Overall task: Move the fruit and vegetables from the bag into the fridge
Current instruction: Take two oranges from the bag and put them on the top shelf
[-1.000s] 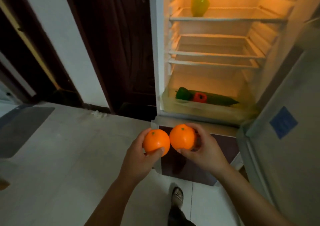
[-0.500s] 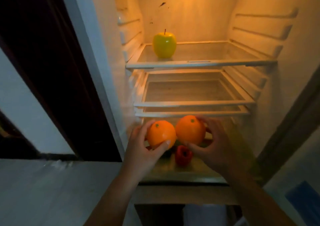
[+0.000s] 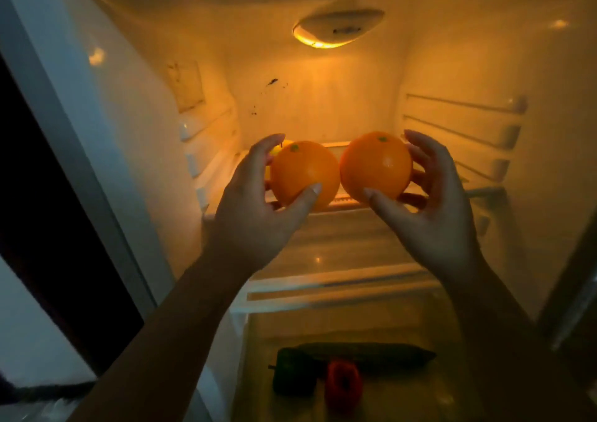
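Observation:
My left hand point(image 3: 255, 215) grips an orange point(image 3: 303, 173), fingers and thumb curled round it. My right hand point(image 3: 433, 208) holds a second orange point(image 3: 376, 165) the same way. Both oranges are side by side, almost touching, raised in front of the top shelf point(image 3: 352, 200) of the open fridge. A sliver of the yellow-green apple point(image 3: 277, 148) shows behind my left fingers; the rest is hidden. The bag is out of view.
In the bottom drawer point(image 3: 403, 328) lie a green pepper point(image 3: 292, 376), a red pepper point(image 3: 342, 384) and a long cucumber point(image 3: 368, 355). Two bare shelves point(image 3: 339, 284) sit between. The fridge's left wall point(image 3: 139, 137) and a dark doorway point(image 3: 38, 195) are on the left.
Both hands have lifted the oranges from the lower shelf level up to the top shelf. The view has moved closer and tilted up into the fridge.

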